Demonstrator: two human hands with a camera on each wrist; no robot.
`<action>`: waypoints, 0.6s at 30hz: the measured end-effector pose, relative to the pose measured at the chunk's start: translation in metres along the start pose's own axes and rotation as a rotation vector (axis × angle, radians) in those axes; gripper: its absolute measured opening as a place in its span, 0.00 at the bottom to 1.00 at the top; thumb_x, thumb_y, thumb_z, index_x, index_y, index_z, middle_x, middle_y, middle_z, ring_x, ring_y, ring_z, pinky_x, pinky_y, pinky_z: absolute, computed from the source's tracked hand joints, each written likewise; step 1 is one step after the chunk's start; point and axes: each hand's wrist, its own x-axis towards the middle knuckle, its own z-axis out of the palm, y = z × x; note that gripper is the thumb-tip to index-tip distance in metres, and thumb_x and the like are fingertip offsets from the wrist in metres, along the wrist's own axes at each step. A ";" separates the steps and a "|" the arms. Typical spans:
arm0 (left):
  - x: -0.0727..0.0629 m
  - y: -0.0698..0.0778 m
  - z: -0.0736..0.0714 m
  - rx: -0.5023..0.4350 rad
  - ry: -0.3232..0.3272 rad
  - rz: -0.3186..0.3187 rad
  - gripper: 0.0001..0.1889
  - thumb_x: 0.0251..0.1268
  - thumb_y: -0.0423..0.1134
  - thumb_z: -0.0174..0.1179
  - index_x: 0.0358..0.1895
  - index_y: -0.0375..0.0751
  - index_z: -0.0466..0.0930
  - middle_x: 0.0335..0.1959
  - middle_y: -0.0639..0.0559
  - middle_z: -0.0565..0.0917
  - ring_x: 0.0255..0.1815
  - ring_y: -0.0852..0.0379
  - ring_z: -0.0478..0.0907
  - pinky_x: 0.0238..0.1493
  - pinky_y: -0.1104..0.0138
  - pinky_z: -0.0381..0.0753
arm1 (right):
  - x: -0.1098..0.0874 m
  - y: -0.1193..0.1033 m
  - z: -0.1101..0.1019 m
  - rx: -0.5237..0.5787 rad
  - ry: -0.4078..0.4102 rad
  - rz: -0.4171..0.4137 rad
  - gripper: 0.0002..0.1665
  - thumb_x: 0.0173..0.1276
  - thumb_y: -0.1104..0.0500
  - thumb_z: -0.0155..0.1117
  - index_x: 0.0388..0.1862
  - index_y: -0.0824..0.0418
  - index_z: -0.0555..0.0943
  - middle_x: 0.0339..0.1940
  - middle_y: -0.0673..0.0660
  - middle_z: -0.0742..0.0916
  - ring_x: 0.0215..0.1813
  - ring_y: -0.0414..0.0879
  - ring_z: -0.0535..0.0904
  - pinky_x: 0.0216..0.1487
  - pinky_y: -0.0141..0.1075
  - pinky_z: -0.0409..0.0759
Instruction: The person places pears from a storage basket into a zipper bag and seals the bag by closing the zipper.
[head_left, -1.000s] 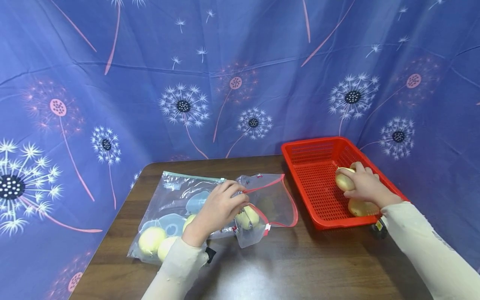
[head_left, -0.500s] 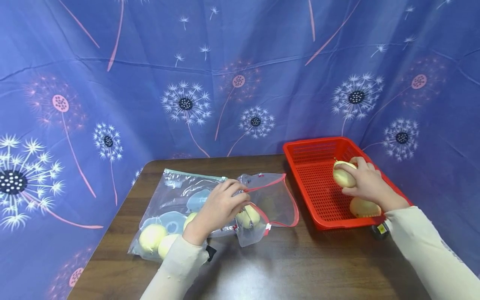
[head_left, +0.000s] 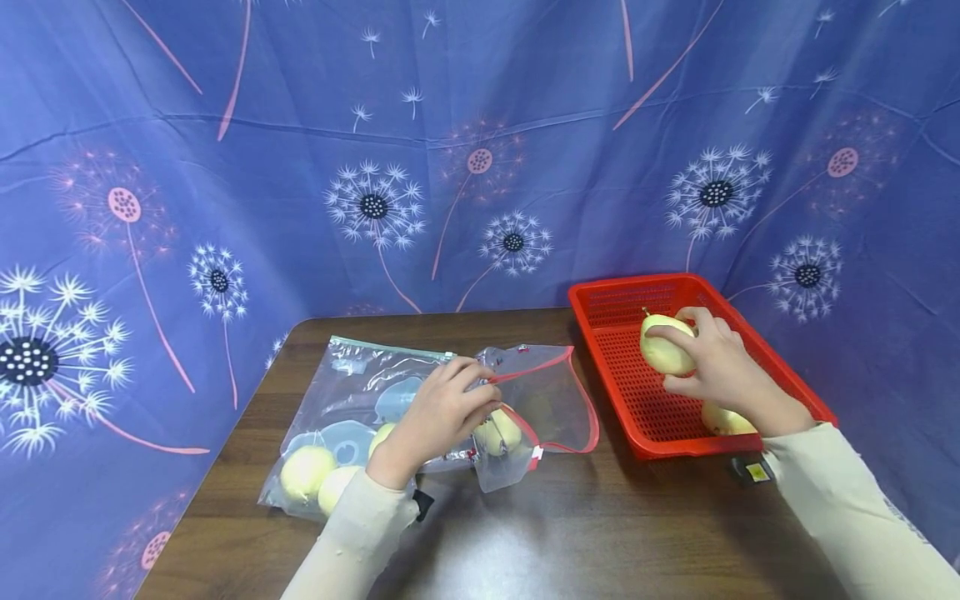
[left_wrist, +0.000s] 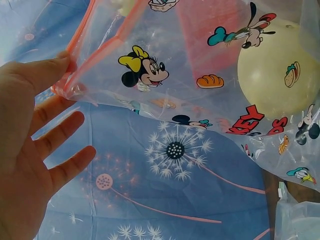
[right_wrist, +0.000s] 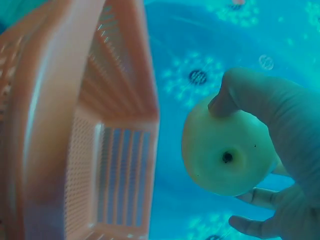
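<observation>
Near: dark wood table (head_left: 525,537). At left, clear bag (head_left: 315,396) with green zip, pale round fruits at its near end. Beside it, left hand (head_left: 438,410), thumb and forefinger pinching the red edge of a cartoon-printed bag (head_left: 558,404); remaining fingers spread. One pale fruit (head_left: 498,432) inside. At right, red mesh basket (head_left: 697,447), a yellowish fruit (head_left: 724,420) at its near end. Farther, right hand (head_left: 723,362) clamps a pear (head_left: 666,346), raised over the basket: plump, smooth, pale yellow-green, thin dark stem, dark-pitted base, few specks. Far: blue dandelion-print curtain (head_left: 450,75).
</observation>
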 end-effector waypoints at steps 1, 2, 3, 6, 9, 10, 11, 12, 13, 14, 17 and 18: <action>0.000 0.000 0.000 0.000 0.002 0.000 0.03 0.69 0.37 0.63 0.37 0.44 0.84 0.45 0.49 0.83 0.50 0.48 0.77 0.53 0.58 0.77 | 0.001 -0.004 -0.001 0.001 0.004 -0.010 0.38 0.41 0.62 0.79 0.55 0.51 0.77 0.53 0.71 0.71 0.43 0.69 0.69 0.36 0.59 0.67; 0.000 0.000 0.000 -0.003 0.002 -0.002 0.03 0.68 0.37 0.63 0.37 0.44 0.84 0.45 0.49 0.83 0.50 0.48 0.77 0.53 0.58 0.77 | 0.002 -0.008 -0.002 0.004 0.009 -0.022 0.38 0.41 0.63 0.79 0.56 0.51 0.77 0.53 0.71 0.71 0.44 0.68 0.69 0.36 0.58 0.67; 0.000 0.000 0.000 -0.003 0.003 -0.003 0.02 0.67 0.37 0.64 0.37 0.44 0.84 0.45 0.49 0.83 0.50 0.49 0.77 0.53 0.58 0.77 | 0.002 -0.013 -0.003 0.004 0.017 -0.036 0.38 0.41 0.63 0.78 0.56 0.51 0.77 0.53 0.70 0.71 0.44 0.67 0.69 0.36 0.57 0.67; 0.001 0.000 0.001 -0.007 -0.002 -0.006 0.02 0.67 0.37 0.64 0.37 0.44 0.84 0.45 0.49 0.83 0.50 0.49 0.77 0.53 0.58 0.77 | 0.004 -0.024 -0.005 0.008 0.044 -0.092 0.39 0.40 0.63 0.77 0.55 0.50 0.77 0.54 0.68 0.71 0.44 0.65 0.70 0.34 0.52 0.64; 0.000 0.000 0.003 -0.008 -0.006 -0.006 0.04 0.70 0.38 0.61 0.37 0.44 0.85 0.45 0.49 0.83 0.50 0.49 0.77 0.53 0.58 0.78 | 0.005 -0.035 -0.006 0.013 0.077 -0.144 0.38 0.38 0.63 0.76 0.54 0.49 0.78 0.54 0.68 0.72 0.44 0.64 0.71 0.34 0.50 0.63; 0.001 0.000 0.003 -0.008 -0.006 -0.005 0.05 0.71 0.38 0.61 0.37 0.44 0.85 0.45 0.49 0.83 0.50 0.49 0.77 0.53 0.58 0.78 | 0.005 -0.038 -0.006 0.014 0.087 -0.161 0.38 0.38 0.63 0.76 0.54 0.49 0.78 0.54 0.68 0.72 0.44 0.65 0.71 0.34 0.50 0.63; 0.001 0.000 0.004 -0.008 -0.005 -0.003 0.05 0.71 0.39 0.61 0.37 0.45 0.85 0.45 0.49 0.83 0.50 0.49 0.77 0.53 0.58 0.78 | 0.006 -0.041 -0.006 0.019 0.096 -0.177 0.38 0.37 0.63 0.76 0.54 0.50 0.78 0.54 0.69 0.73 0.43 0.65 0.71 0.34 0.50 0.63; 0.001 0.000 0.004 -0.005 0.000 0.002 0.04 0.70 0.38 0.62 0.37 0.45 0.85 0.44 0.49 0.83 0.50 0.49 0.77 0.52 0.59 0.78 | 0.006 -0.044 -0.005 0.020 0.103 -0.193 0.39 0.37 0.63 0.76 0.54 0.50 0.78 0.54 0.69 0.73 0.43 0.65 0.71 0.34 0.50 0.63; 0.001 -0.001 0.005 -0.002 0.006 0.006 0.03 0.69 0.38 0.63 0.37 0.45 0.85 0.44 0.50 0.83 0.50 0.49 0.77 0.52 0.59 0.78 | 0.006 -0.047 -0.005 0.022 0.113 -0.210 0.38 0.37 0.62 0.76 0.54 0.50 0.79 0.53 0.69 0.73 0.43 0.65 0.72 0.34 0.50 0.64; 0.001 -0.001 0.005 0.000 0.012 0.012 0.02 0.67 0.37 0.64 0.37 0.45 0.84 0.44 0.50 0.83 0.50 0.49 0.77 0.51 0.59 0.78 | 0.007 -0.050 -0.005 0.022 0.120 -0.226 0.38 0.37 0.62 0.76 0.53 0.50 0.79 0.53 0.69 0.73 0.43 0.65 0.72 0.34 0.50 0.64; 0.001 -0.002 0.007 0.006 0.030 0.027 0.02 0.63 0.36 0.67 0.36 0.46 0.84 0.43 0.50 0.83 0.49 0.49 0.77 0.49 0.59 0.79 | 0.008 -0.059 -0.003 0.031 0.132 -0.268 0.37 0.36 0.61 0.75 0.53 0.50 0.79 0.53 0.69 0.74 0.44 0.65 0.72 0.33 0.49 0.64; 0.002 -0.002 0.008 0.007 0.034 0.030 0.03 0.61 0.35 0.68 0.37 0.46 0.84 0.43 0.50 0.83 0.49 0.50 0.78 0.49 0.59 0.79 | 0.008 -0.061 -0.002 0.031 0.137 -0.282 0.37 0.36 0.61 0.75 0.52 0.50 0.80 0.53 0.68 0.74 0.45 0.64 0.73 0.33 0.49 0.64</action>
